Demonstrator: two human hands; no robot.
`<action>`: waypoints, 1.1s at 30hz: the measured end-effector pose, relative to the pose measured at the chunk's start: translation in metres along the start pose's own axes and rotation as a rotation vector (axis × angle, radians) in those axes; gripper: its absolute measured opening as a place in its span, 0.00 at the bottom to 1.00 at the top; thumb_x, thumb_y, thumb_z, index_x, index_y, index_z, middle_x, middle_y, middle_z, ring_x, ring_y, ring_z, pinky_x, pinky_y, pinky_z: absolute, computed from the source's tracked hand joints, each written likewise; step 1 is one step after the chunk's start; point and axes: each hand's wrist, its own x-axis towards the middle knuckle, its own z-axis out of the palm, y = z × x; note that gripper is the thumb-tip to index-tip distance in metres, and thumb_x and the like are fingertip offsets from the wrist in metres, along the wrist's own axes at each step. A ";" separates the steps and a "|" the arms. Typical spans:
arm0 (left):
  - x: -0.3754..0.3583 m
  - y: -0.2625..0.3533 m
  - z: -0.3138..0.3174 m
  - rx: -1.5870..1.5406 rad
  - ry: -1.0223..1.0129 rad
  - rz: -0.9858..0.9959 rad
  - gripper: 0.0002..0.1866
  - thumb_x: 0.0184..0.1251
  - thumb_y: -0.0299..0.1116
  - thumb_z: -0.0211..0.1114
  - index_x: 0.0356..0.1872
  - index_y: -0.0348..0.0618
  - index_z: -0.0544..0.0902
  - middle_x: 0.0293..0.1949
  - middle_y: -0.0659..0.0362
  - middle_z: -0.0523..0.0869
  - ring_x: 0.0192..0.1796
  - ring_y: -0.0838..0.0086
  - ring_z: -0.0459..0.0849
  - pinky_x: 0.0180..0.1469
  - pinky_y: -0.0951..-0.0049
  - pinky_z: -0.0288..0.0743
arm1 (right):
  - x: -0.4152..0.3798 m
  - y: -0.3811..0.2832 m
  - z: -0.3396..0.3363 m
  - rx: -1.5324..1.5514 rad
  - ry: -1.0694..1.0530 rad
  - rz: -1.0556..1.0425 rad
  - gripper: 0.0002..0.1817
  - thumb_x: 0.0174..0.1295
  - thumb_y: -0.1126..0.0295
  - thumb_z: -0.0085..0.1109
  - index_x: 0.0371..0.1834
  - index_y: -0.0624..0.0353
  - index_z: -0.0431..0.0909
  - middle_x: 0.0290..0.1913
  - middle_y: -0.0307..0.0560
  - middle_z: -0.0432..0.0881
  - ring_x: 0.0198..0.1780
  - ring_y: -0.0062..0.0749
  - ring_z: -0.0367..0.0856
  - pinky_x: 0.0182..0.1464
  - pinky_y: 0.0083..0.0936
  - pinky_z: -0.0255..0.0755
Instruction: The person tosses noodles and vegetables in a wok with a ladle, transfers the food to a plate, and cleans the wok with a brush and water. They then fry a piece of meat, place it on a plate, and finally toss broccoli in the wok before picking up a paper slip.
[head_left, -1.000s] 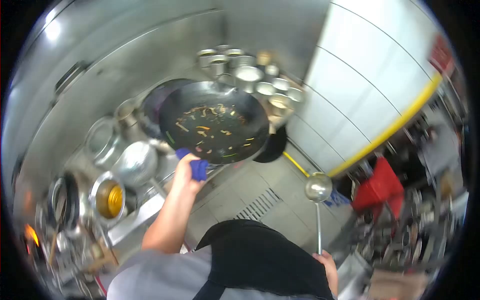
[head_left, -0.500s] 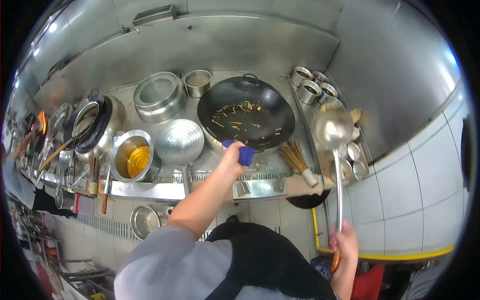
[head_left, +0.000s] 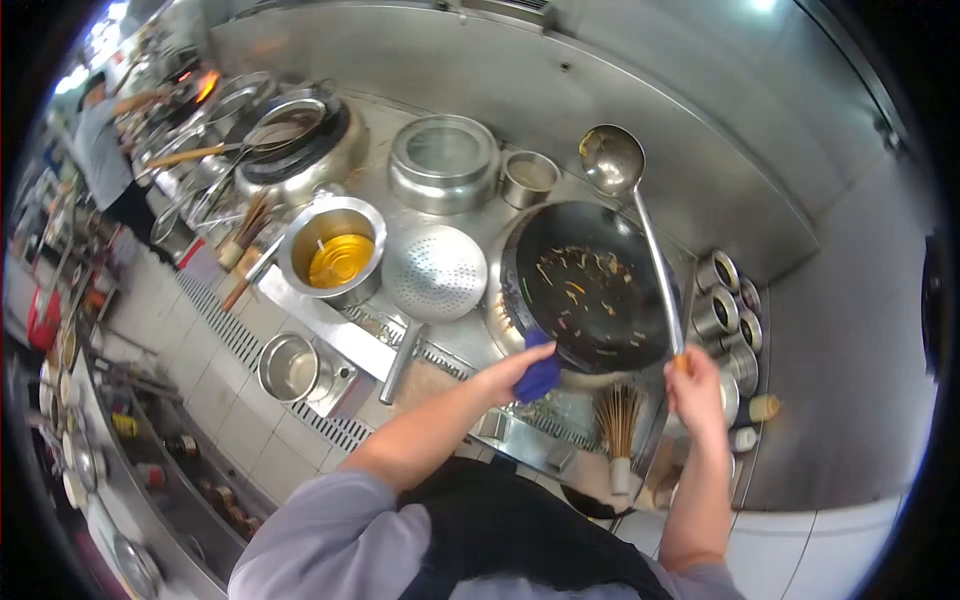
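My left hand (head_left: 512, 374) is closed on a folded blue cloth (head_left: 538, 378) at the near rim of a black wok (head_left: 590, 295). Whatever part of the wok lies beneath the cloth is hidden. Scattered shreds and bits of food cling to the wok's inside. In my right hand (head_left: 694, 388) is the wooden end of a long metal ladle (head_left: 658, 265). Its bowl is raised beyond the wok's far rim, with some yellowish residue at the edge. Below the wok, a bamboo brush (head_left: 617, 425) stands on the stove's front edge.
Left of the wok are a perforated strainer (head_left: 435, 272), a pot of yellow oil (head_left: 343, 262) and a lidded metal pot (head_left: 444, 163). Several seasoning tins (head_left: 714, 312) line the right side. A co-worker (head_left: 105, 150) stands at a flaming wok, far left.
My right hand has swung the ladle from beside the seasoning tins to beyond the wok. The view has turned, so the stove appears slanted. My left hand still grips the cloth.
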 end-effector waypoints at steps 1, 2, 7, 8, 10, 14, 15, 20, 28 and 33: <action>-0.014 -0.006 -0.013 0.049 -0.009 0.003 0.18 0.59 0.46 0.67 0.42 0.44 0.77 0.33 0.62 0.81 0.33 0.75 0.81 0.36 0.75 0.77 | 0.034 -0.011 -0.010 -0.169 0.025 -0.075 0.14 0.59 0.71 0.56 0.46 0.65 0.72 0.24 0.38 0.75 0.20 0.23 0.73 0.21 0.23 0.68; -0.031 -0.012 -0.024 0.197 0.093 0.072 0.19 0.58 0.40 0.69 0.44 0.41 0.76 0.34 0.60 0.82 0.35 0.74 0.81 0.39 0.73 0.77 | 0.069 -0.028 -0.015 -0.398 0.035 -0.231 0.14 0.56 0.71 0.56 0.44 0.65 0.73 0.30 0.49 0.78 0.31 0.39 0.76 0.34 0.30 0.70; -0.073 -0.043 -0.078 1.200 0.866 0.436 0.22 0.53 0.39 0.67 0.47 0.39 0.75 0.36 0.48 0.83 0.37 0.59 0.84 0.43 0.63 0.77 | 0.225 -0.085 0.042 -1.007 0.000 -0.465 0.13 0.52 0.72 0.53 0.40 0.65 0.77 0.40 0.62 0.81 0.46 0.56 0.78 0.46 0.43 0.72; -0.073 -0.049 -0.088 1.173 0.924 0.443 0.22 0.53 0.39 0.67 0.47 0.39 0.75 0.36 0.48 0.83 0.37 0.59 0.84 0.43 0.63 0.77 | 0.248 -0.086 0.066 -1.222 -0.045 -0.463 0.12 0.51 0.73 0.54 0.39 0.66 0.78 0.40 0.60 0.82 0.46 0.54 0.79 0.45 0.43 0.72; -0.066 -0.062 -0.099 1.557 1.129 0.363 0.20 0.54 0.40 0.64 0.46 0.41 0.74 0.36 0.44 0.82 0.39 0.53 0.83 0.44 0.58 0.77 | 0.297 -0.056 0.120 -1.453 -0.097 -0.543 0.08 0.51 0.75 0.54 0.34 0.65 0.77 0.36 0.56 0.83 0.39 0.48 0.82 0.38 0.42 0.74; -0.067 -0.073 -0.092 1.588 1.164 0.296 0.20 0.57 0.36 0.59 0.50 0.42 0.72 0.41 0.47 0.80 0.40 0.50 0.83 0.42 0.53 0.76 | 0.357 -0.037 0.177 -0.383 -0.405 0.249 0.06 0.53 0.76 0.51 0.20 0.59 0.70 0.18 0.48 0.76 0.17 0.36 0.75 0.19 0.36 0.69; -0.066 -0.072 -0.088 1.600 1.150 0.258 0.18 0.57 0.35 0.58 0.49 0.43 0.74 0.41 0.48 0.81 0.42 0.52 0.82 0.43 0.53 0.75 | 0.358 -0.036 0.166 -0.224 -0.441 0.256 0.07 0.53 0.76 0.51 0.18 0.59 0.69 0.15 0.45 0.73 0.14 0.34 0.72 0.17 0.33 0.66; -0.070 -0.068 -0.082 1.770 1.121 0.259 0.16 0.52 0.38 0.61 0.42 0.44 0.80 0.45 0.49 0.79 0.53 0.59 0.73 0.52 0.62 0.70 | 0.335 -0.053 0.122 -1.133 -0.106 -0.431 0.08 0.55 0.75 0.49 0.20 0.66 0.72 0.12 0.47 0.70 0.11 0.34 0.72 0.13 0.33 0.61; -0.075 -0.070 -0.104 1.736 1.106 0.332 0.24 0.48 0.43 0.67 0.47 0.43 0.79 0.55 0.47 0.70 0.59 0.59 0.68 0.59 0.60 0.62 | 0.302 -0.092 0.179 -0.281 -0.221 -0.186 0.06 0.56 0.72 0.49 0.26 0.62 0.71 0.14 0.43 0.69 0.09 0.31 0.67 0.13 0.30 0.60; -0.104 -0.073 -0.085 1.662 1.041 0.618 0.29 0.51 0.43 0.67 0.53 0.40 0.72 0.57 0.43 0.68 0.60 0.52 0.68 0.62 0.52 0.60 | 0.311 -0.059 0.269 -0.276 -0.330 -0.144 0.06 0.58 0.69 0.51 0.27 0.58 0.70 0.14 0.38 0.67 0.10 0.24 0.65 0.12 0.23 0.57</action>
